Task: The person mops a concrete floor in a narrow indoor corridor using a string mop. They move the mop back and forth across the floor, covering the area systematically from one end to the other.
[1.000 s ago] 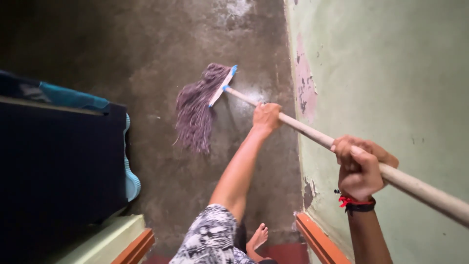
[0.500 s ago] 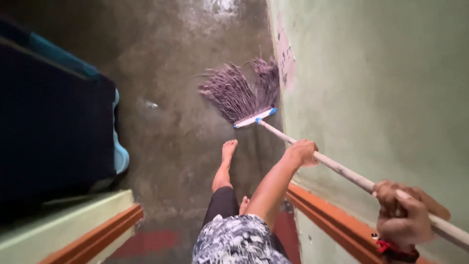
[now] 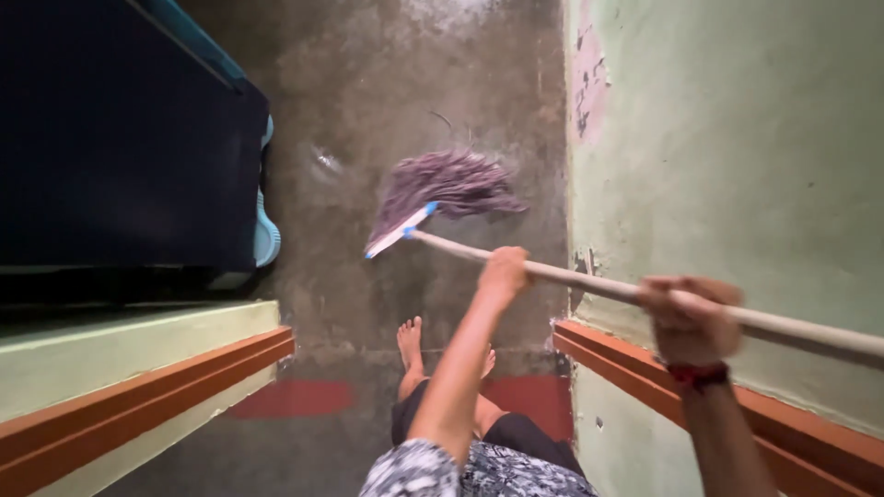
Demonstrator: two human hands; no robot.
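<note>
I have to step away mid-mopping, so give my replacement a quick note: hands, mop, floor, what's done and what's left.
Left hand: grip closed around the mop handle, lower down, nearer the head.
Right hand: grip closed around the same handle higher up; red band at the wrist.
Mop head: purple strands spread on the concrete floor, near the green wall. A bare foot stands just inside the doorway.
Done: the floor shines wet around and beyond the mop head.
Left: how much remains unmopped cannot be judged. The strip beside the dark furniture looks duller.

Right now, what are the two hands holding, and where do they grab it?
A mop, gripped by its wooden handle: the left hand is nearer the purple head, the right hand is further up the stick.
</note>
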